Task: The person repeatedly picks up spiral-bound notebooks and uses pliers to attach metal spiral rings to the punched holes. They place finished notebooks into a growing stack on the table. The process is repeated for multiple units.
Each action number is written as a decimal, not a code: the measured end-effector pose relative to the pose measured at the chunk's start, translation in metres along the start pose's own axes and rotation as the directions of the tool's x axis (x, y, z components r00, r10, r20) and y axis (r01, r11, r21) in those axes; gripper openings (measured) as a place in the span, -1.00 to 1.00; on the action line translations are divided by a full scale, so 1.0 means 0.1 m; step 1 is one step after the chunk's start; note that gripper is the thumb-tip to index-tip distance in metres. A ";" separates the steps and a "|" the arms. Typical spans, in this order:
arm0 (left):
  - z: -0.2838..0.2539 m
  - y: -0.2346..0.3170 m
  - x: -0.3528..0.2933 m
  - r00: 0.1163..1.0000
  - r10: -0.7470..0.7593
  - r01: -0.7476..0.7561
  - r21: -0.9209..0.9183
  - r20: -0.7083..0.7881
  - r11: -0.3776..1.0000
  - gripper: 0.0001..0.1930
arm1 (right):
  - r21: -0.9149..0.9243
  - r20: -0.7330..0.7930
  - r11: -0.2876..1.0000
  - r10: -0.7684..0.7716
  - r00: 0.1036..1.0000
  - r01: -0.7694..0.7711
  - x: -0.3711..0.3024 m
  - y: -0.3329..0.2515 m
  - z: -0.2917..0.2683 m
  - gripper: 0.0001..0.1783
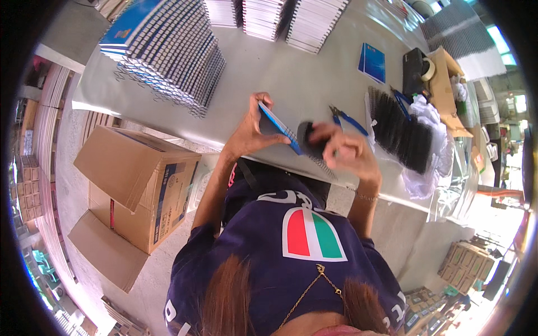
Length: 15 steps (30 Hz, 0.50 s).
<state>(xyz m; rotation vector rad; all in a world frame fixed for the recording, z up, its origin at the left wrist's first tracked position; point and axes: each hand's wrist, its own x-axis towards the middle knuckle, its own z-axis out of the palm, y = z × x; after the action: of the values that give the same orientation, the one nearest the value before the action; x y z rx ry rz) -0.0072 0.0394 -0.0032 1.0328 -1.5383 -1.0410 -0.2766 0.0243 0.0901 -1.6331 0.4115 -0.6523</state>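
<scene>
Beyond the brown hair (227,294), the left hand (249,133) clamps a blue notebook (279,128), likely light, stiff, best edge-held; right hand (348,152) blurred, closure indeterminable.

L grip (247,133) C-shaped, thumb (274,139) wide of fingers (261,98); R grip (352,154) blurred, fingers part-curled; both forearms (215,187) fwd.

It's a workshop, a notebook-binding one by the look of it! Blue spiral notebooks (174,50) tower at the left end of the long work table (246,70), white spiral-edged stacks (262,19) line its far side, and one more blue notebook (280,127) is up over its near edge. Over to the table's right end: pliers (350,122), a heap of black wire coils (400,131), a tape roll (428,69). Left of the table, a big open carton (129,179); beyond its right end, bundled cardboard (468,266) on the floor.
</scene>
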 end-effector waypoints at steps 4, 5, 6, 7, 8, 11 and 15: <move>-0.06 0.02 0.05 0.999 -0.032 0.032 -0.054 -0.001 0.998 -0.02 | -0.052 -0.176 0.981 0.175 0.969 -0.186 0.12 0.03 0.04 -0.85; -0.07 0.03 0.07 1.000 -0.024 0.024 -0.075 -0.001 0.997 -0.02 | -0.048 -0.107 0.986 0.156 0.982 -0.162 0.08 0.02 0.03 -0.85; -0.05 0.04 0.06 1.000 -0.022 0.022 -0.100 0.004 0.995 -0.03 | -0.037 -0.044 0.989 0.142 0.989 -0.144 0.05 0.01 0.06 -0.84; -0.04 0.05 0.05 1.000 -0.020 0.021 -0.124 0.010 0.992 -0.04 | 0.068 -0.254 0.945 0.326 0.911 -0.319 0.13 0.04 0.11 -0.83; -0.03 0.05 0.02 0.999 -0.037 0.039 -0.109 0.024 0.993 -0.05 | 0.111 -0.208 0.960 0.274 0.939 -0.256 0.08 0.05 0.13 -0.83; -0.06 0.04 0.04 0.999 -0.039 0.041 -0.064 0.032 0.997 -0.07 | 0.126 -0.178 0.963 0.259 0.949 -0.239 0.08 0.00 0.14 -0.84; -0.06 0.05 0.09 0.999 -0.026 0.030 -0.100 0.042 0.995 -0.08 | 0.166 -0.055 0.983 0.089 0.994 -0.079 0.04 0.00 0.09 -0.82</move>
<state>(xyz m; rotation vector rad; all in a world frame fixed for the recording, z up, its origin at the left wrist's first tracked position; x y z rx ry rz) -0.0030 0.0314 0.0048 0.9711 -1.4919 -1.1539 -0.2678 0.0289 0.0906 -1.4348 0.4582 -0.6575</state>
